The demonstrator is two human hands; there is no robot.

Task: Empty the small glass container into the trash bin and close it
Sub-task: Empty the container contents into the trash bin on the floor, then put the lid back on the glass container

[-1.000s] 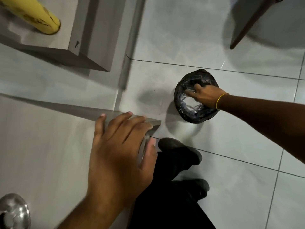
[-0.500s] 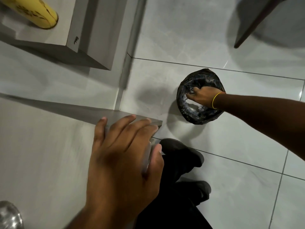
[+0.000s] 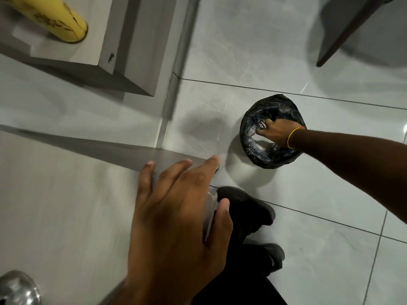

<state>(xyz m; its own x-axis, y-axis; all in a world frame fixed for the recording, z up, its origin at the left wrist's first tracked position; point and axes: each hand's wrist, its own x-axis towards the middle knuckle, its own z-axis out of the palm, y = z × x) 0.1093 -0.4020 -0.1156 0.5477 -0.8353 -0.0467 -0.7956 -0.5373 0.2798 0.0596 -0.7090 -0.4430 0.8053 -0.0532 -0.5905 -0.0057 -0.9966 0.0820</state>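
A small round trash bin point(image 3: 250, 150) lined with a black bag stands on the floor tiles at the right. My right hand point(image 3: 278, 133), with a yellow band at the wrist, reaches into its mouth, fingers curled around a clear glassy thing, the small glass container point(image 3: 262, 124); most of it is hidden by the hand. My left hand point(image 3: 176, 216) rests at the corner of the pale counter point(image 3: 66, 205), with a pale flat lid point(image 3: 210, 214) pinched between thumb and palm.
A yellow bottle point(image 3: 61, 23) stands on a ledge at the top left. A shiny metal object point(image 3: 15, 289) sits on the counter's bottom left. My dark shoes point(image 3: 246, 208) are below the counter corner. A dark furniture leg point(image 3: 343, 34) slants at the top right.
My right hand has sunk a little deeper into the bin and turned, its fingers now curled tighter. My left hand has shifted slightly on the counter corner, fingers more spread.
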